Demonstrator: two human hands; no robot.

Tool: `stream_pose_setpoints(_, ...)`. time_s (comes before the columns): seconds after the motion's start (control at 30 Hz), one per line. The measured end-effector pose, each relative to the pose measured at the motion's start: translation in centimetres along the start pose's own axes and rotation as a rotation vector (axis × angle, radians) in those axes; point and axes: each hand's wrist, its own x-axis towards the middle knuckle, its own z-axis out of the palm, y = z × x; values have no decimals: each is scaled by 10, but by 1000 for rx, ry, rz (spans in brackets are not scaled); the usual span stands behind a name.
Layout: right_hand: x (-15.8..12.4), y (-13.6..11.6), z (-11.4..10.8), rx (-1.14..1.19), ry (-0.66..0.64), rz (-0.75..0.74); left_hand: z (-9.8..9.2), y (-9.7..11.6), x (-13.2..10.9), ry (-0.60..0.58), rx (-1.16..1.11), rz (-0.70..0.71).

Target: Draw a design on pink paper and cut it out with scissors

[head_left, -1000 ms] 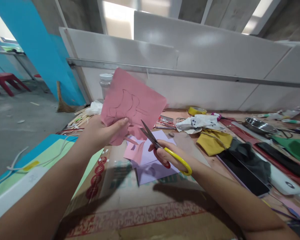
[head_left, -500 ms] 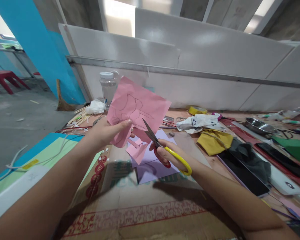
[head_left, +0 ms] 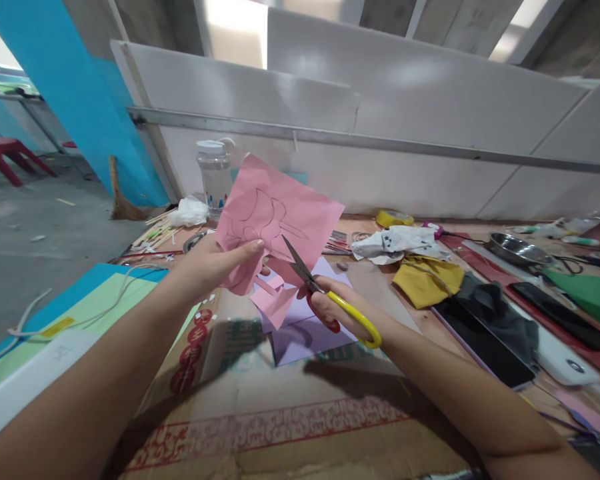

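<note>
A sheet of pink paper (head_left: 310,207) with pencil-drawn curved outlines is held up by my left hand (head_left: 225,263), thumb on its front and fingers behind. My right hand (head_left: 337,303) grips scissors (head_left: 353,310) with one yellow and one red handle. Their dark blades point up and left, overlapping the lower edge of the sheet in view; whether the paper lies between them I cannot tell. Below the sheet are a pink paper scrap (head_left: 275,307) and purple paper (head_left: 305,343) on the cardboard (head_left: 240,400).
A clear water bottle (head_left: 214,173) stands behind the sheet. On the right lie yellow cloth (head_left: 427,283), a phone (head_left: 480,343), a white device (head_left: 563,360) and a metal bowl (head_left: 520,248). Green and blue sheets (head_left: 100,300) with a white cable are at left.
The scissor blades have shifted slightly left along the pink paper and look more closed. My left hand keeps its grip on the sheet. The whole view has moved a little.
</note>
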Motion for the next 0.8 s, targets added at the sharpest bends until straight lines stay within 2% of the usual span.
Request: stream_pose_setpoints(0.8, 0, -1, 4, 34, 59, 4, 2, 2, -1, 21, 19, 15)
